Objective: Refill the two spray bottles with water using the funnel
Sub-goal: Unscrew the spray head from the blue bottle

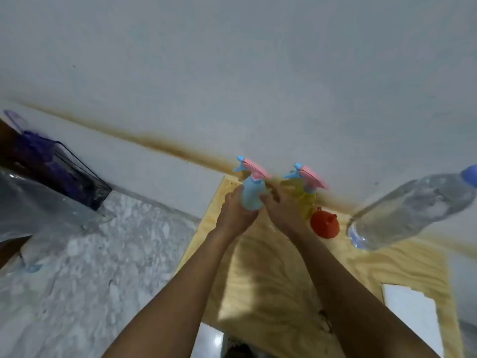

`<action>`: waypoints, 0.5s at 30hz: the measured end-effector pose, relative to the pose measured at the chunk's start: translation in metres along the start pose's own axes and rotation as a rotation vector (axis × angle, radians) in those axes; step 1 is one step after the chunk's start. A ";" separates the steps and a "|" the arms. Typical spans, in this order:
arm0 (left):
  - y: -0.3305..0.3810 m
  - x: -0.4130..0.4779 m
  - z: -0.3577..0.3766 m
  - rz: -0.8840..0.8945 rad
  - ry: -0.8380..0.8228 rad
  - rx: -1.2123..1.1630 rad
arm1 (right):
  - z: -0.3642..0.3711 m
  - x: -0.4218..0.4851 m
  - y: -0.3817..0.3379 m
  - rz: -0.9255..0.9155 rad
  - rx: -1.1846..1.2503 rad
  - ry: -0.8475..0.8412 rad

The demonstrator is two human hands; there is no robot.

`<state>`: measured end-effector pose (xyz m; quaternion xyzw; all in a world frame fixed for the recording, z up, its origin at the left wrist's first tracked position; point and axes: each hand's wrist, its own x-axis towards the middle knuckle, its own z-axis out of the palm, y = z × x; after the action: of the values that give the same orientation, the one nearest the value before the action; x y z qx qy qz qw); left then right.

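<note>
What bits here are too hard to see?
In the head view:
Bottom of the blue spray bottle: hidden by the left hand.
Side of the yellow spray bottle: behind the right hand.
Cap of the water bottle: cut by the right edge.
Grip of the right hand: blurred.

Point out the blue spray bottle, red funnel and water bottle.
blue spray bottle (pixel 253 196), head view, its body.
red funnel (pixel 324 225), head view, its cone.
water bottle (pixel 413 210), head view, its clear side.

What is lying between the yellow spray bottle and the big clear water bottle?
The red funnel lies there on the wooden board, close beside the yellow spray bottle; the head view shows it.
</note>
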<state>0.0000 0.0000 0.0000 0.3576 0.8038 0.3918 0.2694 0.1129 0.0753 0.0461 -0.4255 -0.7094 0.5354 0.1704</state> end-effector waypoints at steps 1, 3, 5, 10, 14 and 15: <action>-0.008 0.010 0.004 0.008 0.022 0.008 | 0.007 0.009 0.001 -0.016 0.027 0.042; -0.014 0.023 0.009 0.008 0.048 0.032 | 0.018 0.021 0.003 0.005 0.074 0.110; -0.019 0.034 0.014 -0.008 0.071 0.025 | 0.031 0.028 0.003 0.023 0.111 0.181; -0.024 0.043 0.025 -0.070 0.051 -0.091 | 0.049 0.042 0.006 0.030 -0.001 0.367; -0.016 0.041 0.022 -0.072 0.024 -0.140 | 0.050 0.046 0.012 0.038 -0.029 0.375; -0.014 0.041 0.020 -0.057 0.021 -0.143 | 0.049 0.046 0.013 0.035 -0.025 0.373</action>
<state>-0.0150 0.0345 -0.0293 0.3101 0.7864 0.4441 0.2971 0.0578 0.0823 0.0066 -0.5318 -0.6646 0.4414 0.2841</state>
